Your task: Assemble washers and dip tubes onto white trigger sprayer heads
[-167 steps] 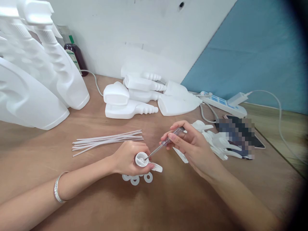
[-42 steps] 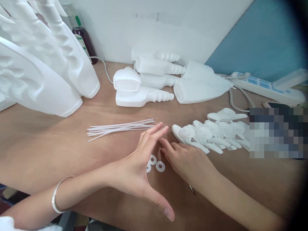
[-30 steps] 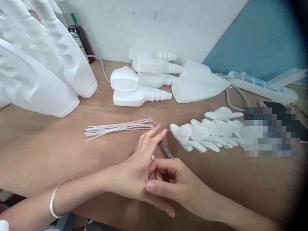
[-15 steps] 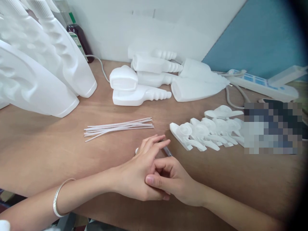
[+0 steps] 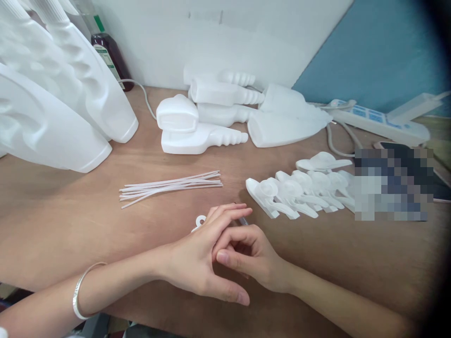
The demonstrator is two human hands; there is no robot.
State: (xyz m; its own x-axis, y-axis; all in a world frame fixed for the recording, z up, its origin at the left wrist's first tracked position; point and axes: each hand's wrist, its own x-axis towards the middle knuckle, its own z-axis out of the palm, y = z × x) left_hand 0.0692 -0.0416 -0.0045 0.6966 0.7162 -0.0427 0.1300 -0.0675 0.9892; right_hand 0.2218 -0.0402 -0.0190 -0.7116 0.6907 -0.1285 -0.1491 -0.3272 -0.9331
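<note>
Over the front middle of the table, my left hand (image 5: 197, 258) is open, with its fingers stretched out and its thumb apart. My right hand (image 5: 257, 263) is closed against its palm side, thumb and forefinger curled together. What the right fingers hold, if anything, is hidden. Small white rings (image 5: 200, 220) peek out behind my left hand, partly covered. Just beyond the fingertips, a slim dark stick-like thing (image 5: 244, 221) shows in part. Thin white tubes (image 5: 172, 186) lie in a loose bundle farther off. Several white trigger spray heads (image 5: 292, 190) lie in a row to the right.
Large white bottles (image 5: 91, 75) stand at the left, with a dark bottle (image 5: 111, 58) behind them. Several white bottles (image 5: 204, 139) lie along the wall. A power strip (image 5: 380, 119), its cable (image 5: 334, 145) and a phone (image 5: 412, 162) occupy the right side.
My left thumb has swung out away from the right hand, and the left fingers have lowered slightly. More of the white rings shows. The view has shifted a little.
</note>
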